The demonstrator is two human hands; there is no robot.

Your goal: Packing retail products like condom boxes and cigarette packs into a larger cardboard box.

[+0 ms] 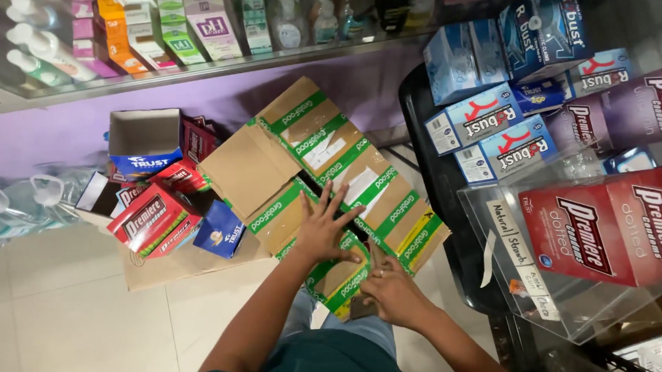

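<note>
A brown cardboard box with green and white tape stripes lies on the floor in front of me, its flaps folded outward. My left hand presses flat on the box's near flap, fingers spread. My right hand grips the near lower corner of the same box, fingers curled on the cardboard edge. My knee in blue jeans shows below the hands.
A heap of small red, blue and white cartons lies on flat cardboard to the left. Blue and white boxes are stacked on a black surface at right, beside a clear case holding a red box. A glass shelf of bottles runs behind.
</note>
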